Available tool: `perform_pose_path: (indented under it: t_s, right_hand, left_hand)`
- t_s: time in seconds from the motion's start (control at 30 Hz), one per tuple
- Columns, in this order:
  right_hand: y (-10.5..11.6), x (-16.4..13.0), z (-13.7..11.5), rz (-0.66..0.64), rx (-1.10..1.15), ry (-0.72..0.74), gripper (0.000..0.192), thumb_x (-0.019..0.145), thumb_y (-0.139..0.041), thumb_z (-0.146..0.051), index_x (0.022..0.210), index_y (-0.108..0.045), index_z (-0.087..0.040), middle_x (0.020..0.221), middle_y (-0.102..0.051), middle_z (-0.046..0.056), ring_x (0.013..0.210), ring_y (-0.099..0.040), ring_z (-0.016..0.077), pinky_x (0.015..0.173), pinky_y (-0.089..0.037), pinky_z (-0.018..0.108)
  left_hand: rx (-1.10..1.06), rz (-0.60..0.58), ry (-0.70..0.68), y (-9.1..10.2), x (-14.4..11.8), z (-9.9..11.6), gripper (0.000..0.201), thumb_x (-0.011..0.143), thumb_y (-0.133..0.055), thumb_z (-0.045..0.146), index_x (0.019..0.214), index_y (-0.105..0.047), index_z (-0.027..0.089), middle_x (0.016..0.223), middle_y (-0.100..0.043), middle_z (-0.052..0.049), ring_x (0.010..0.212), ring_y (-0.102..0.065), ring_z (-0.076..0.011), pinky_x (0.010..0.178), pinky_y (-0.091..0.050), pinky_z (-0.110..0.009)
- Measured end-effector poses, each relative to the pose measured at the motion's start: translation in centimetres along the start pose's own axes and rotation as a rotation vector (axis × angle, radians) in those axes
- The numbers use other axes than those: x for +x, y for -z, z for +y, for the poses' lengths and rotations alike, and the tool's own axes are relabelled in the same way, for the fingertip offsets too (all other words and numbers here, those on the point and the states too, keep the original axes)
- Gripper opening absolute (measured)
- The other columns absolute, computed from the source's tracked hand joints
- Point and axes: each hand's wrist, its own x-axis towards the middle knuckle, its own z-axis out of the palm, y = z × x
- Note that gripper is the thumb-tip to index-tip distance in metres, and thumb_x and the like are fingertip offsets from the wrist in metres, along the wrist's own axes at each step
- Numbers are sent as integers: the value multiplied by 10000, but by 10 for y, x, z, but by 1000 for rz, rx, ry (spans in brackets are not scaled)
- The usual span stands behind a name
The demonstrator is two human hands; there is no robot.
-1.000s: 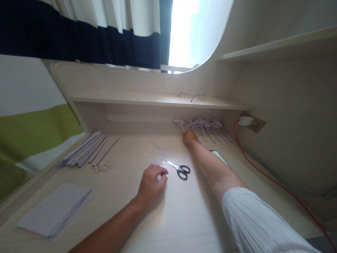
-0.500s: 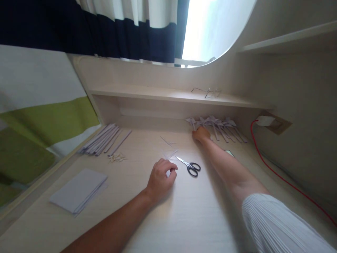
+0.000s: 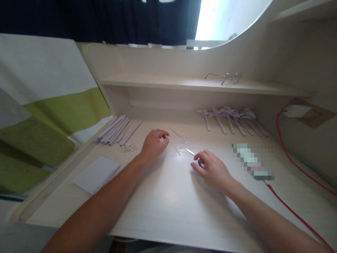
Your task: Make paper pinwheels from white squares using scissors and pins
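My right hand [image 3: 212,169] lies on the desk with its fingers curled over the handles of a pair of scissors [image 3: 190,152]. Only the blade tip and a bit of dark handle show. My left hand [image 3: 153,143] rests further left, fingertips drawn together, with nothing visible in them. It sits just beside a few thin loose paper strips [image 3: 179,144]. A row of folded pale paper pieces [image 3: 231,118] lies at the back of the desk under the shelf, apart from both hands.
A bundle of long paper strips [image 3: 116,128] and small scraps [image 3: 128,147] lie at the left. A stack of sheets [image 3: 96,173] sits near the left edge. Glasses [image 3: 225,77] are on the shelf. A red cable [image 3: 289,157] runs along the right past a blurred flat object [image 3: 252,161].
My right hand has drawn back from the row of folded pieces and come down on the scissors. My left hand has moved forward toward the thin strips. The camera has tilted down.
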Motion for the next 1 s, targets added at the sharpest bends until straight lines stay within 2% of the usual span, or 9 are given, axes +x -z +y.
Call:
perform_pose_path:
  t_s: [0.1,0.17,0.27,0.4,0.57,0.7,0.83,0.9,1.0]
  right_hand:
    - [-7,-4,2,88,5,73,105,927,-625,-288,936,-689,-205,889,-653,56,832,-618,226,766,-446,329]
    - [-8,-2,6,117,19,122,93,930,-632,-285,928,-688,-210,870,-644,57,814,-609,229,759,-449,335]
    - [-6,-1,9,148,32,170,86,934,-641,-287,930,-686,-214,870,-647,62,815,-614,237,754,-454,348]
    - [-4,-5,6,162,78,216,86,944,-622,-276,898,-672,-222,882,-662,77,823,-627,246,735,-462,362]
    - [-10,-23,-18,109,186,248,108,955,-606,-270,878,-665,-222,901,-680,91,821,-630,249,721,-470,381]
    - [-15,-43,-42,-4,296,311,108,975,-580,-247,929,-674,-219,898,-680,88,825,-635,234,722,-495,373]
    - [-17,-52,-54,-107,346,376,113,972,-571,-221,950,-682,-219,877,-673,81,794,-638,215,687,-507,343]
    - [-18,-52,-54,-136,352,399,111,968,-572,-211,959,-682,-216,877,-675,76,782,-639,205,678,-505,331]
    - [-20,-50,-49,-155,352,408,114,970,-566,-205,958,-678,-216,868,-675,70,768,-637,196,673,-498,324]
  left_hand:
    - [63,-80,100,40,13,-13,277,849,-575,288,1016,-762,172,938,-754,-64,839,-662,-203,791,-496,-320]
    - [120,-168,156,74,4,-23,274,807,-620,374,951,-768,193,868,-752,-49,756,-655,-202,697,-476,-309]
    - [242,-279,257,122,-33,-41,245,722,-680,455,734,-725,215,753,-731,-46,683,-636,-229,640,-440,-331]
    - [486,-356,452,161,-93,-69,332,740,-639,564,760,-692,237,775,-733,-57,715,-658,-273,654,-459,-361]
    - [401,-389,496,173,-126,-92,359,723,-680,571,869,-724,246,929,-764,-64,879,-690,-297,804,-507,-365]
    - [349,-425,490,171,-128,-87,337,724,-671,523,886,-717,230,927,-759,-61,861,-690,-283,793,-509,-363]
    - [335,-397,514,168,-132,-80,324,744,-623,487,897,-717,217,891,-753,-58,799,-686,-269,752,-519,-366]
    - [331,-364,512,168,-135,-83,348,750,-624,482,956,-722,219,963,-764,-63,849,-699,-271,802,-534,-369]
    - [438,-301,466,171,-139,-95,457,786,-618,520,1105,-726,210,1199,-741,-99,1071,-688,-311,996,-510,-407]
